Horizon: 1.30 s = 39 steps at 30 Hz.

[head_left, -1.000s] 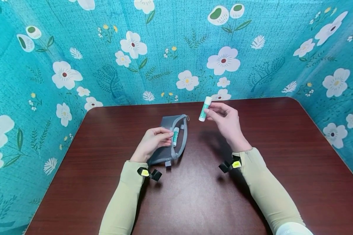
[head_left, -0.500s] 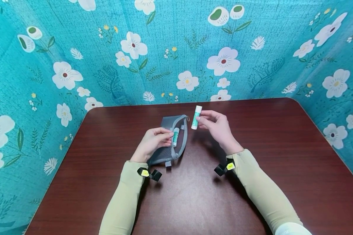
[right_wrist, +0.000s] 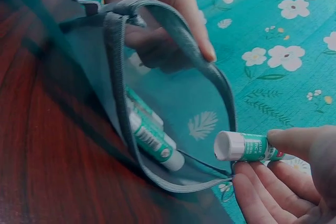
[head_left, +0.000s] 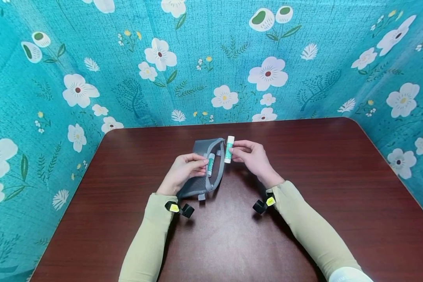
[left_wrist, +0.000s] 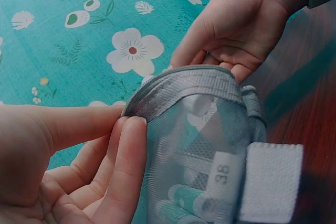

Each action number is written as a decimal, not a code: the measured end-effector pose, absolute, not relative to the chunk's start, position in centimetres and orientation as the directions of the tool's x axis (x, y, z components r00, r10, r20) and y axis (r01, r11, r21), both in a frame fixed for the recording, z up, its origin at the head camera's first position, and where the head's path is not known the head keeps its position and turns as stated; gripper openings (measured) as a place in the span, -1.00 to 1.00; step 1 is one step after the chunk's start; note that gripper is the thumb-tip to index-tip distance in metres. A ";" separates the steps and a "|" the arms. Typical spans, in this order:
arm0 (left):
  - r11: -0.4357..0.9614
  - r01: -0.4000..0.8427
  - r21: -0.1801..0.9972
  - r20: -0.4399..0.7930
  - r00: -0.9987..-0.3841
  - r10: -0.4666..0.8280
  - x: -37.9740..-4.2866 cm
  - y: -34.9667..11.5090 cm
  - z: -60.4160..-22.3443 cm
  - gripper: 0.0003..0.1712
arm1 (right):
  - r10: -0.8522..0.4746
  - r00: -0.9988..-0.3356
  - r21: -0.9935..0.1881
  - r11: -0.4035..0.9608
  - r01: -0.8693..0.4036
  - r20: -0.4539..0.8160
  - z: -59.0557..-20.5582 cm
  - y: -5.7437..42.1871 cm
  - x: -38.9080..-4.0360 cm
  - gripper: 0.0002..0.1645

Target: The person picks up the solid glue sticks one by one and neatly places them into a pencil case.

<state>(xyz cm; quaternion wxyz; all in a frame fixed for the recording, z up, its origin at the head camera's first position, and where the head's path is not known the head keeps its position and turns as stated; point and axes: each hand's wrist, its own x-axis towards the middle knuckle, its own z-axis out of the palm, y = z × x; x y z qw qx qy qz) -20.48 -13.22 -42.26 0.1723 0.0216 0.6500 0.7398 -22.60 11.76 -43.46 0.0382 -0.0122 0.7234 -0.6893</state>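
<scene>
A grey mesh zip pouch lies on the table with its mouth open to the right. My left hand pinches the upper edge of that mouth between thumb and fingers, as the left wrist view shows. Inside, at least two green-and-white glue sticks lie side by side and show through the mesh. My right hand holds another glue stick between thumb and fingertips. That stick stands nearly upright in the head view, right beside the pouch's opening, with its white end pointing toward the mouth in the right wrist view.
The dark red-brown wooden table extends around the pouch. A teal floral cloth hangs behind it and at both sides. Each wrist wears a black strap with a small camera. A fabric tag sticks out from the pouch's near end.
My right hand has carried its glue stick left and a little toward me, up to the pouch's mouth. The left hand and the pouch have stayed in place.
</scene>
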 end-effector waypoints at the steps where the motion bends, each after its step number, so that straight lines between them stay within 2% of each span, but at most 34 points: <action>1: -0.095 -0.229 0.969 -0.194 -0.939 0.283 -20.5 -13.2 -42.2 -0.79 | -0.074 -0.996 -0.998 0.054 0.040 -0.044 -43.6 11.7 -22.6 -0.59; 14: -0.077 -0.244 0.967 -0.213 -0.934 0.286 -20.6 -13.3 -42.5 -0.76 | -0.151 -0.975 -0.984 0.097 0.152 -0.166 -45.3 10.7 -22.5 -0.60; 22: -0.068 -0.239 0.969 -0.211 -0.934 0.287 -20.6 -13.3 -42.5 -0.74 | -0.173 -0.962 -0.974 0.125 0.191 -0.211 -45.4 10.4 -22.2 -0.54; 39: -0.094 -0.252 0.963 -0.217 -0.934 0.283 -20.7 -12.9 -42.7 -0.79 | -0.310 -0.938 -0.987 0.092 0.135 -0.157 -45.4 9.9 -21.7 -0.49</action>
